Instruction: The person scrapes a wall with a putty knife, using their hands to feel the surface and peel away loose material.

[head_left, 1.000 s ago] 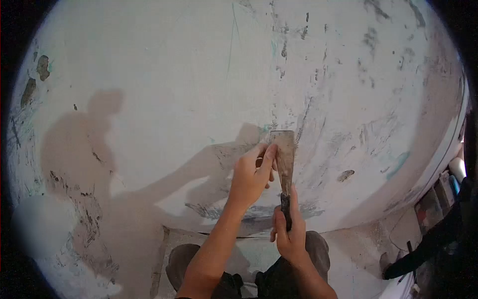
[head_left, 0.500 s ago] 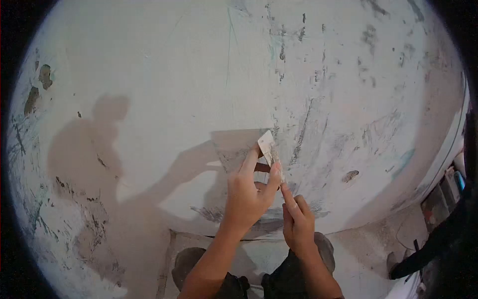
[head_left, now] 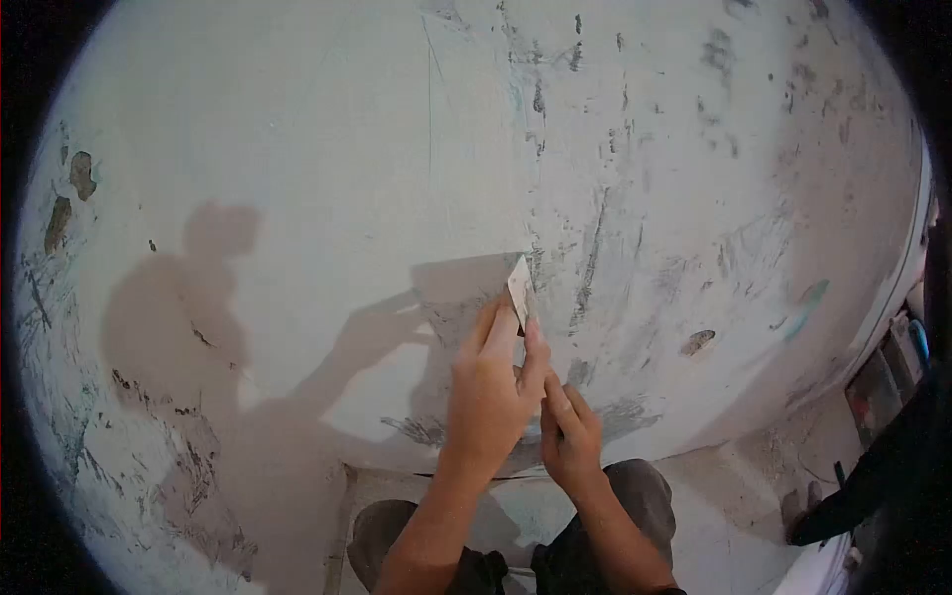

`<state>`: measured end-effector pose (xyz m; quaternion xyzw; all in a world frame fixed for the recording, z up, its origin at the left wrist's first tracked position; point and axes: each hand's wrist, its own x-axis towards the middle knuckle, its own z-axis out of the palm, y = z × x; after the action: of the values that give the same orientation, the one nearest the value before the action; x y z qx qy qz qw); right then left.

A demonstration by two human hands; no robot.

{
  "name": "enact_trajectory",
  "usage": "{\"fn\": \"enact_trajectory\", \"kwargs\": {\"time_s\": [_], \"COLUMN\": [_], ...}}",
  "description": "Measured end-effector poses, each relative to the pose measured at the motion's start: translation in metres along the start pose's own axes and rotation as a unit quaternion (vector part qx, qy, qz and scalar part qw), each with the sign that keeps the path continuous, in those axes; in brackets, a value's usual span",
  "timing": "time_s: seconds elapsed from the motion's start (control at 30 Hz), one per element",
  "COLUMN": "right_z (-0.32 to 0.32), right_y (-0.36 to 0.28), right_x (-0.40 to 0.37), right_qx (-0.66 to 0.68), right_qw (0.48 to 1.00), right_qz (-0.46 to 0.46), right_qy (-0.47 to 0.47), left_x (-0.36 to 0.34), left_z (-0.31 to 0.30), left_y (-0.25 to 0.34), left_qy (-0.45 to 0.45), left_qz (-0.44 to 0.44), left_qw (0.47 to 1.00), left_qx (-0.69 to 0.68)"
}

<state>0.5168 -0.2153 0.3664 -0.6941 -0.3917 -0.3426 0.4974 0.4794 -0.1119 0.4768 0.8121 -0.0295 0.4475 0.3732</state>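
Note:
My left hand (head_left: 493,382) grips a thin, pale scraper (head_left: 519,285) with a smeared surface, fingers behind it and thumb along its near side. The blade is tilted nearly edge-on to me, upright in front of the wall (head_left: 327,178). Just below and to the right, my right hand (head_left: 573,436) is closed, its fingertips meeting the scraper's lower end beside my left thumb. What lies inside the right palm is hidden. A broad blade-shaped shadow falls on the wall left of the scraper.
Dark scuffs, streaks and a chipped hole (head_left: 698,343) mark the whitish wall. More holes (head_left: 82,176) show at far left. My knees (head_left: 640,501) are bent close to the wall's foot. At right, a person's dark-clothed leg (head_left: 858,486) stands by stacked items (head_left: 878,392).
Both hands and the scraper have shifted slightly left in view, and the scraper has turned more edge-on. My right hand has come closer to the left. The view has moved a little.

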Motion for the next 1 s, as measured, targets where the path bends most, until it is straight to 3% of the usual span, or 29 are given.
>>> {"fn": "enact_trajectory", "kwargs": {"time_s": [0.1,0.23,0.6,0.77,0.87,1.0], "right_z": [-0.008,-0.016,0.000,0.003,0.005,0.005], "right_y": [0.004,0.012,0.016,0.013,0.011,0.011], "right_x": [0.000,0.007,0.017,0.020,0.021,0.022], "right_qx": [-0.034,-0.037,-0.012,0.008,0.038,0.047], "right_qw": [0.999,0.999,0.999,1.000,0.999,0.999], "right_qz": [0.023,-0.015,-0.037,-0.022,-0.019,-0.015], "right_qy": [-0.035,-0.037,-0.003,-0.012,0.005,-0.004], "left_x": [-0.001,-0.003,0.004,0.010,0.012,0.012], "left_z": [0.004,0.011,0.010,0.014,0.010,0.011], "left_y": [0.001,0.002,0.002,-0.006,0.003,0.005], "left_qy": [0.028,0.043,0.052,0.103,0.072,0.076], "left_qz": [0.031,0.016,0.009,0.092,0.052,0.061], "left_qw": [0.999,0.999,0.998,0.987,0.993,0.992], "left_qx": [0.017,-0.004,0.037,0.078,0.074,0.078]}}
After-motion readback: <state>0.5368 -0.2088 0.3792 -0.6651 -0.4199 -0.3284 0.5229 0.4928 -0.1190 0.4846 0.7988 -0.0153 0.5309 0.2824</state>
